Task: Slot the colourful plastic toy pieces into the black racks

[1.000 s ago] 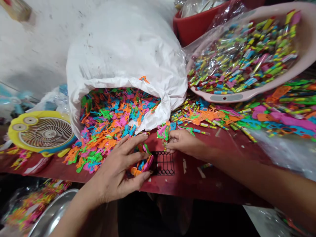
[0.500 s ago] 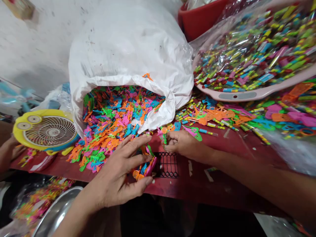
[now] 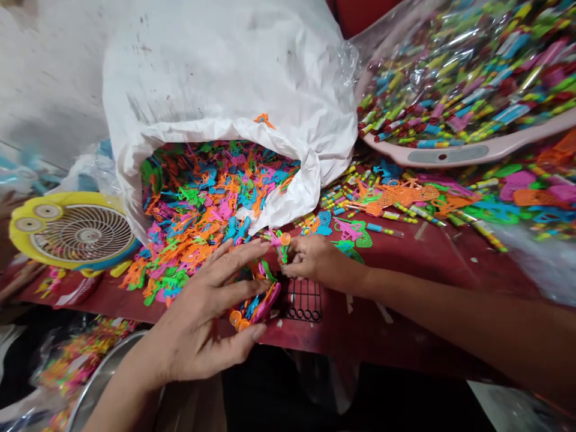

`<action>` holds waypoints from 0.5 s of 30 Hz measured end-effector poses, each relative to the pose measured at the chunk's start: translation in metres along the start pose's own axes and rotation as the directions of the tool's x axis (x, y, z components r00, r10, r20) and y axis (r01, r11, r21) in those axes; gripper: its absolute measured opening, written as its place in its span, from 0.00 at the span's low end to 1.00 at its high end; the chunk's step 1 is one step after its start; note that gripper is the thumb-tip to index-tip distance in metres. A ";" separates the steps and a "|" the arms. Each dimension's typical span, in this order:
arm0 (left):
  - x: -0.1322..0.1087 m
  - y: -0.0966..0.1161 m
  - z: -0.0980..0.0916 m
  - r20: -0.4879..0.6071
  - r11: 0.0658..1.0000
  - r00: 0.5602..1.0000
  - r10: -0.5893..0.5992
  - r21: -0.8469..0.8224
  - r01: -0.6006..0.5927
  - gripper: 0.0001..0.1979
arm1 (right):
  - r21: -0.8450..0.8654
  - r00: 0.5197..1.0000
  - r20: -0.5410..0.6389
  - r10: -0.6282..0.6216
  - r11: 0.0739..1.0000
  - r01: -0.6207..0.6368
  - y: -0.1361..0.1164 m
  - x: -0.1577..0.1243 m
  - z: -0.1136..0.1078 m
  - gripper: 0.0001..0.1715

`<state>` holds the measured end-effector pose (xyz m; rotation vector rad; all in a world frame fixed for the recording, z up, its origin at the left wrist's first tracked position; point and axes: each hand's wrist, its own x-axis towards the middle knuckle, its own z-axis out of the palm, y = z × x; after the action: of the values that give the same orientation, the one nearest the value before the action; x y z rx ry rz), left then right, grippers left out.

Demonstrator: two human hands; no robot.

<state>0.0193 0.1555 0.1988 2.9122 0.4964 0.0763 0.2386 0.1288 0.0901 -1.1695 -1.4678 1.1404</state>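
Observation:
My left hand curves round a bunch of small coloured plastic pieces, fingers behind it and thumb in front. These pieces are pink, orange, blue and green; the hand partly hides them. To its right, my right hand is closed in a pinch on a few small plastic pieces, green, pink and orange; their exact kind is unclear. Beneath my right hand a black wire rack lies on the red table. Behind my left hand, a heap of similar pieces spills from a white sack.
At left stand a yellow fan and a metal bowl; another person's hand shows beyond. A pink tub of bagged coloured tubes is at back right. Loose tubes and mesh pieces lie before it.
My right hand, with its pinched pieces, has moved left towards my left hand. My left hand keeps its place round the bunch. The view has shifted slightly.

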 end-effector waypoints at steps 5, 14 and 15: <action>-0.002 -0.002 0.002 -0.029 1.000 1.000 0.006 -0.014 -0.006 0.22 | -0.137 0.998 -0.007 -0.067 0.988 0.066 0.009 0.003 0.012 0.05; -0.002 0.000 0.002 -0.068 0.999 0.998 0.005 -0.038 -0.008 0.20 | -0.384 0.976 0.002 -0.217 0.901 0.201 0.006 0.003 0.016 0.15; -0.002 0.000 0.001 -0.071 0.999 0.997 0.004 -0.040 -0.007 0.20 | -0.393 0.974 0.005 -0.225 0.896 0.209 0.005 0.003 0.017 0.15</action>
<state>0.0178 0.1550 0.1973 2.8803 0.4924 0.1892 0.2226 0.1306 0.0826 -1.2462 -1.7983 0.6812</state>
